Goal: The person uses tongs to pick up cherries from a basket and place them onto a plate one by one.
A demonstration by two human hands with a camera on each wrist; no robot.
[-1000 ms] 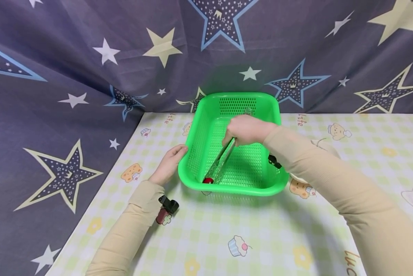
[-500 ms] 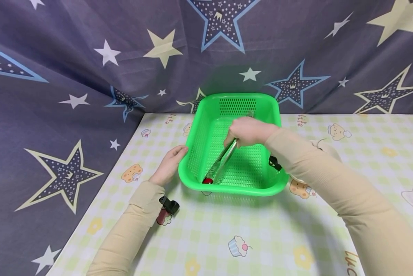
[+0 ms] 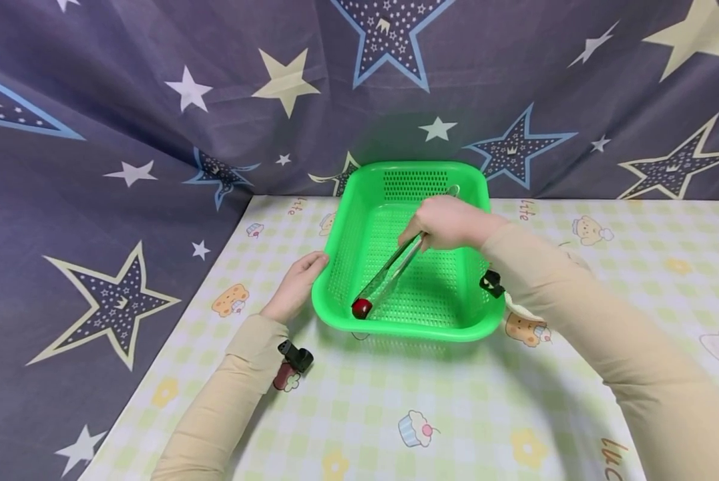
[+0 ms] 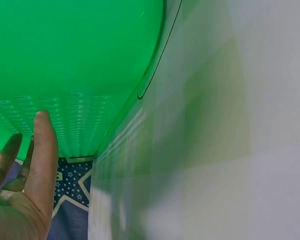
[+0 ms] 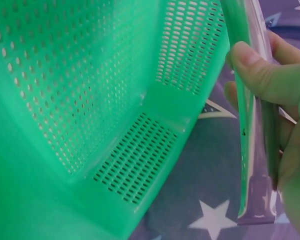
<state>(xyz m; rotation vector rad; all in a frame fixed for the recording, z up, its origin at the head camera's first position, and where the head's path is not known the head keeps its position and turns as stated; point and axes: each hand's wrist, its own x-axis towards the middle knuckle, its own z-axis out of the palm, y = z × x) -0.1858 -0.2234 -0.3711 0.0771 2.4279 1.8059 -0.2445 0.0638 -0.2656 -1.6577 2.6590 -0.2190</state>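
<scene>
My right hand grips a pair of metal tongs inside the green plastic basket. At the tongs' tips, near the basket's front left corner, is a small, round, shiny red thing; its kind is too small to tell. In the right wrist view, thumb and fingers squeeze the arms of the tongs together. My left hand is at the basket's left side, its fingertips against the outer wall. The left wrist view shows its fingers mostly straight beside the perforated wall.
A pale round dish stands right of the basket, mostly hidden by my right forearm. The table has a checked, printed cloth. A dark star-patterned curtain hangs behind and to the left.
My right hand has moved slightly right with the tongs. The red thing has risen a little and shows more fully above the front rim. My left hand stays in place.
</scene>
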